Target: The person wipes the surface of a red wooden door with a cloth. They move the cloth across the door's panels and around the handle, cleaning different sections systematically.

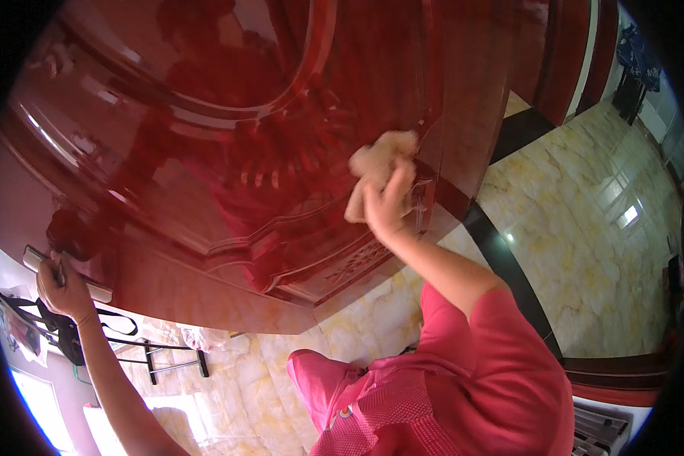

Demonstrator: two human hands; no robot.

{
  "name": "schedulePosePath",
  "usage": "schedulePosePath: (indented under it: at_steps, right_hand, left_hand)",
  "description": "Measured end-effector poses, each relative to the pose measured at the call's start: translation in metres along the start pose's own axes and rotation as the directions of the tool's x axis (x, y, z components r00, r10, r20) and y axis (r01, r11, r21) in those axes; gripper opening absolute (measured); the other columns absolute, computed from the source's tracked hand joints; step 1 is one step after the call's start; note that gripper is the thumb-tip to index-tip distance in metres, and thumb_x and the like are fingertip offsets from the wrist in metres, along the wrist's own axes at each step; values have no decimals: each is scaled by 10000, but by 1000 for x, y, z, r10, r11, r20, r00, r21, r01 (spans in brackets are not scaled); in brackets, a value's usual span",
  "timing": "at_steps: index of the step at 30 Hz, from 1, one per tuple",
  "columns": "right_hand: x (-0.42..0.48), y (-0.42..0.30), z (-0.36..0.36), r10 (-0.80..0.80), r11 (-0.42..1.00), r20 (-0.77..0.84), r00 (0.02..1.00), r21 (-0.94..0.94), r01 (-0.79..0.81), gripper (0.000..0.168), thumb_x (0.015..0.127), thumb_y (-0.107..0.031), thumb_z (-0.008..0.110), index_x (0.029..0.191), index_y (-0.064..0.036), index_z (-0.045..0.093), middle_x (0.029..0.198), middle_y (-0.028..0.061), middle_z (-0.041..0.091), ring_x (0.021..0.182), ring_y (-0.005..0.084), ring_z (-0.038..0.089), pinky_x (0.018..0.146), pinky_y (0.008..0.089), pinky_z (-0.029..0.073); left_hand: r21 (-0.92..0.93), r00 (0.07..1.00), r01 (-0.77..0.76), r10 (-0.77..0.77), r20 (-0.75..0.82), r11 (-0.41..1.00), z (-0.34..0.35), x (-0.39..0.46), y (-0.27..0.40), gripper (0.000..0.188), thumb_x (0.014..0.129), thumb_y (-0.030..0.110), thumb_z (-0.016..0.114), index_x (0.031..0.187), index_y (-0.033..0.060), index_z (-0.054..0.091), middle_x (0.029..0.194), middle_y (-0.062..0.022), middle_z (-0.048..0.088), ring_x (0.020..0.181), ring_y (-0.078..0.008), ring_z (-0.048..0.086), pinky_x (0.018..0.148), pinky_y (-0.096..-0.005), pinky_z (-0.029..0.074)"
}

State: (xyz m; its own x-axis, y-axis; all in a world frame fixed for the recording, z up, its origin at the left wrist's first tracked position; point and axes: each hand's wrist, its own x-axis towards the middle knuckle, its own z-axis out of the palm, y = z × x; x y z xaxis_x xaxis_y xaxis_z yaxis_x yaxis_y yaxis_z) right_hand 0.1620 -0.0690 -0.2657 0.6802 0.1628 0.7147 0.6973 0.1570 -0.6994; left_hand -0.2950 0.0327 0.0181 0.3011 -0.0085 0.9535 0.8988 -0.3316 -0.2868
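A glossy red-brown wooden door (171, 188) with carved, moulded panels fills the upper left and reflects the person. My right hand (389, 208) presses a tan cloth (383, 157) against its lower carved panel, near one vertical edge. The cloth is bunched under my fingers and slightly blurred. At the far left, my left hand (62, 288) is closed around the door handle, in front of a metal handle plate (100, 292). The handle itself is mostly hidden by my fingers.
Marble-patterned floor tiles (581, 245) extend right, crossed by a black threshold strip (493, 256). Behind the door's lower edge stand a dark metal-framed rack (176, 365), a black bag (68, 336) and clear plastic bags (202, 337). Dark fabric (638, 60) hangs at upper right.
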Motion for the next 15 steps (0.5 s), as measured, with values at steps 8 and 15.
schedulePosePath:
  at_steps: [8, 15]
  right_hand:
    - [-19, -19, -9, -441, 888, 484, 756, 109, 448, 474, 706, -207, 693, 1148, -136, 537, 1042, 100, 459, 1037, 295, 429, 920, 464, 287]
    - [71, 102, -31, -232, 965, -10, 973, -128, 229, 646, 798, -248, 609, 1292, 32, 302, 1281, 286, 338, 1194, 421, 338, 1036, 506, 261]
  left_hand:
    - [28, 998, -56, 57, -19, 998, -2, 1, 9, 195, 834, 134, 659, 714, 61, 525, 672, -74, 547, 622, -239, 511, 601, -376, 432]
    - [43, 998, -52, 54, -25, 998, -7, -2, 0, 205, 846, 131, 656, 707, 54, 526, 663, -66, 544, 604, -229, 502, 590, -348, 431]
